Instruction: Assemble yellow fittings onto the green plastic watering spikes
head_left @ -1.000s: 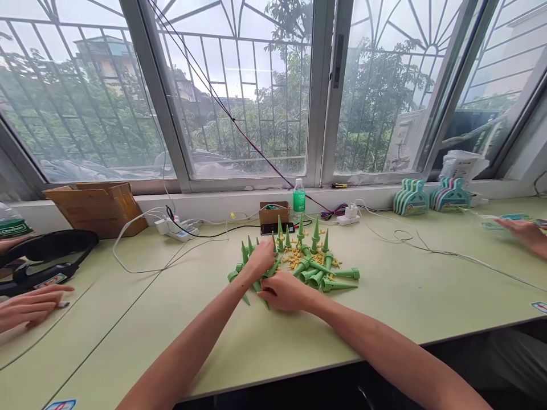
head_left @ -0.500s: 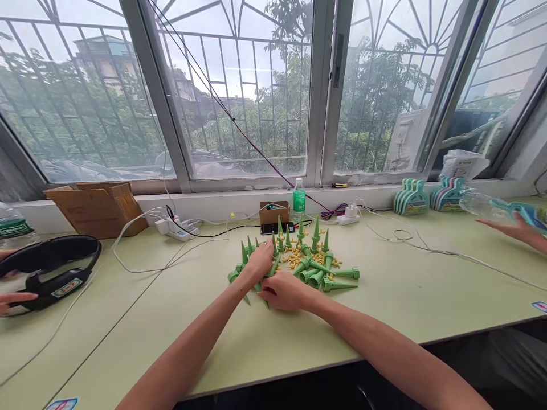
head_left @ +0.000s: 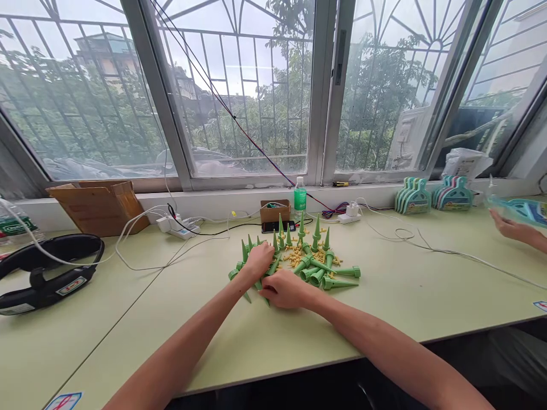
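On the table, green plastic watering spikes (head_left: 317,234) with ridged caps stand and lie around a heap of small yellow plastic valves (head_left: 294,257). My left hand (head_left: 260,261) is closed among the spikes at the left of the pile, seemingly round a green spike (head_left: 274,265) that shows beside its fingers. Close below it, my right hand (head_left: 287,289) has curled fingers, with the fingertips hidden against the spikes; what they pinch cannot be made out. Several loose spikes (head_left: 339,283) lie to the right of my right hand.
Behind the pile are a phone (head_left: 278,227), a small cardboard box (head_left: 274,211) and a green-labelled bottle (head_left: 299,196). White cables (head_left: 171,263) cross the table. A black headband (head_left: 51,273) lies left. At right, a co-worker's hand (head_left: 515,229) holds a plastic package near blue-green stacked items (head_left: 413,196).
My hands stay nearly in place at the spikes. The co-worker's hand at right has drawn back rightward with the package. The hands at the black headband on the left have left it.
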Tool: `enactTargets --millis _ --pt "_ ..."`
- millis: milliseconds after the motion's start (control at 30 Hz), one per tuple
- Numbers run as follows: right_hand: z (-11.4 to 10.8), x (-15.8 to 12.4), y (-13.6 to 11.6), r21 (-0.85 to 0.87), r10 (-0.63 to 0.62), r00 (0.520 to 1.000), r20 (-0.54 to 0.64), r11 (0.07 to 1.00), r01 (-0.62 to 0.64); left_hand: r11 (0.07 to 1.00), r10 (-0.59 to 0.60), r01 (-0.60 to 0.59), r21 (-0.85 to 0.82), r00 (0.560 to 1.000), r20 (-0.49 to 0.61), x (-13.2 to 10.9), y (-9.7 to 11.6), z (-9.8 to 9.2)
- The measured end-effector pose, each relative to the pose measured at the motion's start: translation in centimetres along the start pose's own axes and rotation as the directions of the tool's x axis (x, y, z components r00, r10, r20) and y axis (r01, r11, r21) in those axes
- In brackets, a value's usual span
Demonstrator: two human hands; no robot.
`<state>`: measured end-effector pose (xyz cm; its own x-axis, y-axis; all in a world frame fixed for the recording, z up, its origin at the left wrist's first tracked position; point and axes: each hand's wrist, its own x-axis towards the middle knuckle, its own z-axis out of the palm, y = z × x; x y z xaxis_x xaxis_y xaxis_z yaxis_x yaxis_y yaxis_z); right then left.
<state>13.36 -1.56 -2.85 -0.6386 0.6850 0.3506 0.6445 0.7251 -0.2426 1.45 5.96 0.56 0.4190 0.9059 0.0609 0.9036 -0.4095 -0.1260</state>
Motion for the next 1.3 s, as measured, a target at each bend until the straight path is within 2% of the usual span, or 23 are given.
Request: enactTargets --millis 167,433,667,767,900,1000,1300 --pt "0.0 0.0 0.1 0.015 0.014 1.0 0.017 1.0 -0.014 1.0 0.021 -0.021 0.002 1.0 -0.022 0.6 0.0 0.5" --pt "-0.1 0.1 0.0 0.011 0.007 1.0 0.013 1.0 -0.007 0.998 0.059 -0.06 -0.018 0.998 -0.031 0.1 0.3 -0.6" --pt "-0.2 0.1 0.0 0.023 0.021 0.999 0.031 1.0 -0.021 0.997 0.058 -0.062 -0.05 0.995 -0.08 -0.1 -0.3 -0.7" --pt "-0.1 0.2 0.0 0.02 0.031 0.999 0.035 0.999 -0.031 0.995 0.069 -0.079 -0.068 0.988 -0.138 -0.5 -0.7 -1.1" --pt "0.1 0.2 0.2 0.019 0.035 0.999 0.031 0.999 -0.036 0.981 0.115 -0.153 -0.122 0.956 -0.27 -1.6 -1.0 -2.1" --pt "0.3 0.2 0.4 0.026 0.022 0.999 0.03 0.999 -0.023 0.966 0.118 -0.185 -0.182 0.937 -0.328 -2.4 -1.1 -2.5" --pt "0.2 0.1 0.4 0.04 0.028 0.999 0.033 0.999 -0.029 0.943 0.095 -0.212 -0.255 0.91 -0.403 -2.8 -0.8 -1.2"
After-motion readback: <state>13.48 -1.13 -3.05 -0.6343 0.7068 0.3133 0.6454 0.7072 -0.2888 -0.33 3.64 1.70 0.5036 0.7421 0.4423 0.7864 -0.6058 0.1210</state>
